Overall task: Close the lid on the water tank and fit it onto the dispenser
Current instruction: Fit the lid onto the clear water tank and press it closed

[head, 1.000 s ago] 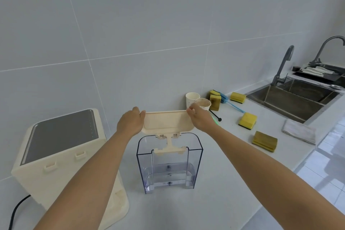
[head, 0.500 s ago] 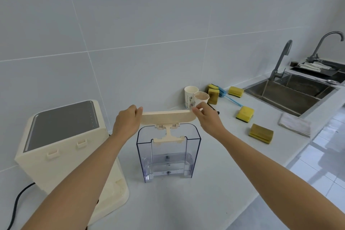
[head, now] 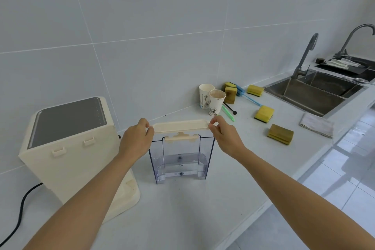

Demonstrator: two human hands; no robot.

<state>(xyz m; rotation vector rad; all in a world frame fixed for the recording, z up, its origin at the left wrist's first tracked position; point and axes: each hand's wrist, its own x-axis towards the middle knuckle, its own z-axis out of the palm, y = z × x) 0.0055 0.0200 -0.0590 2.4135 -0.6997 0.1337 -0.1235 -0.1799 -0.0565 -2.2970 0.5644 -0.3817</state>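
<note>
Clear, box-shaped plastic water tank (head: 181,158) upright on white countertop (head: 182,209), near centre, just right of cream, slant-topped plastic dispenser (head: 69,148) and apart from it. Flat cream plastic lid (head: 180,126), joined by a hinge piece at the tank's near top edge, nearly level just above the rim, not yet seated. Lid closing apparently almost done; fitting tank onto dispenser not begun. Left hand (head: 136,140) pinching lid's left end, right hand (head: 225,136) pinching right end with fingertips, both arms stretched forward. Beyond, near tiled wall: two patterned paper cups (head: 212,100), yellow sponges (head: 263,113), steel sink (head: 316,91) far right.
</note>
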